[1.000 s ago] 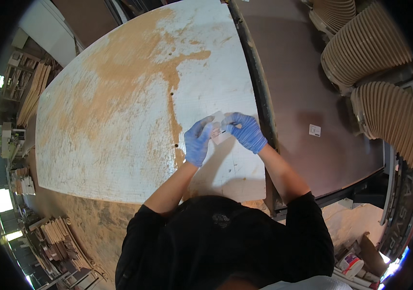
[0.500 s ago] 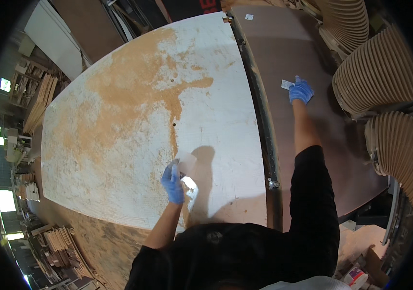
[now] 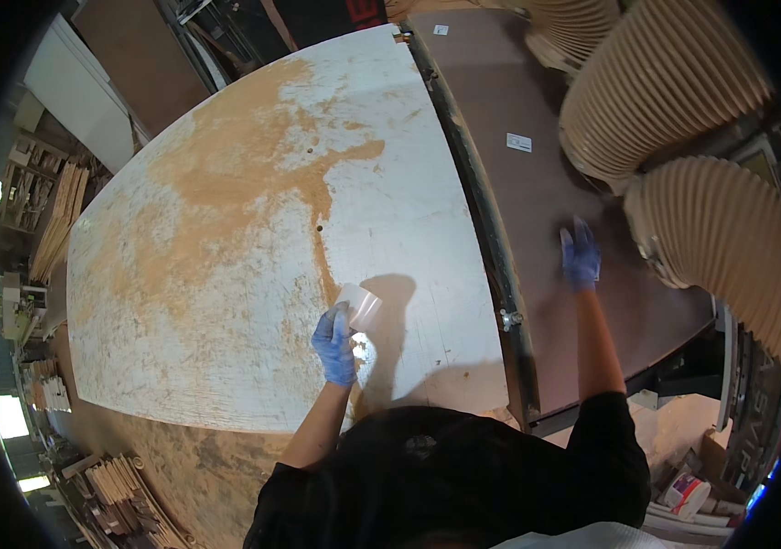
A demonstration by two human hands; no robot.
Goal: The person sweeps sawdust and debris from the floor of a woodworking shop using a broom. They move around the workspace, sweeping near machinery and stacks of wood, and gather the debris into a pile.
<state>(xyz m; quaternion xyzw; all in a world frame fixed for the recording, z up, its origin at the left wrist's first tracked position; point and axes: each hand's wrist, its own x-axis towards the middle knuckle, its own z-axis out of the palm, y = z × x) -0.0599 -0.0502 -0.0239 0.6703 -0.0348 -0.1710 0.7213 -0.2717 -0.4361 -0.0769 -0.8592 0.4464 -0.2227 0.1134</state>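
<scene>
In my blue-gloved left hand (image 3: pixel 335 346) is a pale roll of labels (image 3: pixel 360 308), held by its near left edge above the white, sawdust-strewn board (image 3: pixel 427 220). The fingers are closed on the roll, and a bright patch of light lies just below it. My right hand (image 3: pixel 581 258), also gloved in blue, hovers over or rests on the brown panel (image 3: pixel 546 206) to the right; which one I cannot tell. Its fingers are stretched out and slightly blurred, with nothing visible in them. Farther away on the same panel lies a small white printed label (image 3: pixel 518 143), flat and untouched.
A second small label (image 3: pixel 441 29) sits at the brown panel's far end. Between board and panel runs a dark rail (image 3: pixel 477 197) with a metal fitting (image 3: pixel 511 318). Thick ribbed hoses (image 3: pixel 656 87) crowd the right side. Stacked wood strips (image 3: pixel 59 222) stand at far left.
My right hand has left the label and drawn back toward me along the brown panel. My left hand still holds the roll, now tilted so its round shape shows. The view has shifted rightward.
</scene>
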